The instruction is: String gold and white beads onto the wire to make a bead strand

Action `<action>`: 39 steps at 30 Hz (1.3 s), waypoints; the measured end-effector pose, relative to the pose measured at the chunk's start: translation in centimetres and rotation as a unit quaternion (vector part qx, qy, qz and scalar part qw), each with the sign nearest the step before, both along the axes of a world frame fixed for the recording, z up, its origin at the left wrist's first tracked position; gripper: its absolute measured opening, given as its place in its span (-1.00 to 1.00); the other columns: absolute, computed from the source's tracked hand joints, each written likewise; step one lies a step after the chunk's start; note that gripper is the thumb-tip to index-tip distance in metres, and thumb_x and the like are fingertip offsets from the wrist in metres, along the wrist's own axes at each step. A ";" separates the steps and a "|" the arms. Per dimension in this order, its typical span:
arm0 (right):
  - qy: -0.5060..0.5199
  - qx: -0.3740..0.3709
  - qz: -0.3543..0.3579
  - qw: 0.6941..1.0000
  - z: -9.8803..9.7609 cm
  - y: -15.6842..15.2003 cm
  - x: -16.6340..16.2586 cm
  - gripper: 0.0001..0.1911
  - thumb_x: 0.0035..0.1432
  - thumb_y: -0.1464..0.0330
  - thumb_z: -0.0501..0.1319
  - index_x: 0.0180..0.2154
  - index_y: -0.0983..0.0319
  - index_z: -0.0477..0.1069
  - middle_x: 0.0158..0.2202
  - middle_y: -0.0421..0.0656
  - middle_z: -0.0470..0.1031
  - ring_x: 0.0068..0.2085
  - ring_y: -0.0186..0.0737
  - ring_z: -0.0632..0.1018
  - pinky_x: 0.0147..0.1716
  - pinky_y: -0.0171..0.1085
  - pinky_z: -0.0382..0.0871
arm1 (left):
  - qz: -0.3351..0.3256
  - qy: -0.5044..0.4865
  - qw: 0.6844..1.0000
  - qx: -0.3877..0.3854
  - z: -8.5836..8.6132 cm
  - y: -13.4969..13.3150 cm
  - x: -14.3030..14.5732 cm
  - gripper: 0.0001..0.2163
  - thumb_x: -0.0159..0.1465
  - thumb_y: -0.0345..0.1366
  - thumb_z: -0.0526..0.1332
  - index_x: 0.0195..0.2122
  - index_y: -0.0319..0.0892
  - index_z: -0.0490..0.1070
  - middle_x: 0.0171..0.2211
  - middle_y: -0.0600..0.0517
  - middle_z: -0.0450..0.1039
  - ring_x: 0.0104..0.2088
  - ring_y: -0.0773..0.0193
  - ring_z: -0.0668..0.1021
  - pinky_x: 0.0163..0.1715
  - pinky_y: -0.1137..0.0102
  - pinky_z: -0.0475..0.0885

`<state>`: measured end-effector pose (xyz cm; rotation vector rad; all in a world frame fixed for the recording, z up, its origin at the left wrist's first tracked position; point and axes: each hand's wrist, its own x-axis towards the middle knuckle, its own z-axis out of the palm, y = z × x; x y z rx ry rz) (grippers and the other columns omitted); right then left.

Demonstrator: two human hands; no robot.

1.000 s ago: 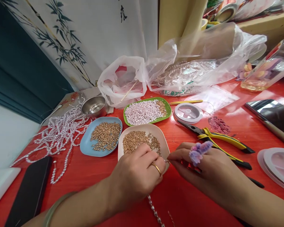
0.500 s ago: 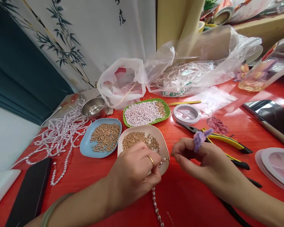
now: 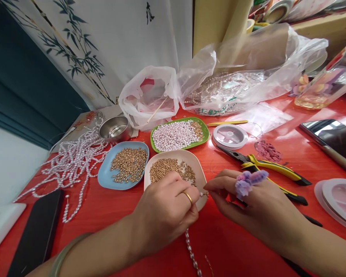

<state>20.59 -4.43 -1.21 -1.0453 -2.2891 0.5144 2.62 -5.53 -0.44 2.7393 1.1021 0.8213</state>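
Observation:
My left hand (image 3: 168, 209), a gold ring on one finger, is closed on a beaded strand (image 3: 192, 254) of pearly and gold beads. The strand's tail hangs below that hand onto the red table. A short beaded end sticks out between the two hands, over the beige dish (image 3: 200, 173) of small gold beads. My right hand (image 3: 256, 207), wearing a fuzzy purple ring (image 3: 246, 184), pinches at the tip of this end. A fine thread there is too thin to follow. The left fingertips are hidden behind the hand.
Behind are a blue dish (image 3: 102, 179) of gold beads and a green tray (image 3: 204, 141) of white and gold beads. Yellow-black pliers (image 3: 276, 169) and a spool (image 3: 230, 136) lie right. Pearl strands (image 3: 80, 154), a steel bowl (image 3: 114, 129) and plastic bags (image 3: 150, 96) stand around.
My right hand has shifted slightly left and turned over more, its fingertips now meeting the beaded end. My left hand keeps its grip. The view has shifted a little.

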 end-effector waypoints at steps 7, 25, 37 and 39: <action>-0.068 0.008 0.031 0.997 -0.3 0.0 0.2 -0.77 0.08 0.48 -0.03 -0.47 0.22 0.37 -0.58 -0.19 0.41 -0.58 -0.29 0.41 -0.60 -0.33 0.19 | -0.006 0.017 1.000 0.006 0.0 0.0 0.0 -0.88 0.09 -0.51 0.07 -0.54 -0.23 0.32 -0.62 0.08 0.32 -0.51 0.35 0.32 -0.54 0.47 0.29; 0.073 -0.063 -0.044 0.994 -0.1 0.4 0.3 -0.86 -0.10 0.54 0.05 -0.52 0.21 0.31 -0.63 -0.29 0.39 -0.61 -0.41 0.40 -0.60 -0.40 0.26 | 0.060 -0.164 0.970 -0.172 0.6 0.3 0.2 -0.86 0.03 -0.47 0.14 -0.34 -0.25 0.33 -0.47 0.04 0.45 -0.46 0.39 0.48 -0.50 0.51 0.44; 0.062 -0.031 -0.034 0.997 -0.2 0.4 0.2 -0.85 -0.10 0.55 0.05 -0.51 0.22 0.33 -0.64 -0.29 0.39 -0.61 -0.40 0.40 -0.59 -0.39 0.23 | -0.008 -0.099 0.992 -0.084 0.3 0.8 -0.2 -0.91 0.09 -0.50 0.15 -0.38 -0.28 0.41 -0.52 0.01 0.46 -0.48 0.34 0.45 -0.47 0.43 0.39; 0.061 -0.028 -0.032 0.997 -0.3 0.3 0.2 -0.85 -0.09 0.55 0.05 -0.51 0.23 0.33 -0.64 -0.29 0.39 -0.62 -0.41 0.39 -0.60 -0.40 0.22 | -0.011 -0.083 0.993 -0.078 0.3 0.8 -0.1 -0.91 0.09 -0.49 0.15 -0.38 -0.29 0.41 -0.51 0.00 0.47 -0.47 0.32 0.45 -0.47 0.41 0.39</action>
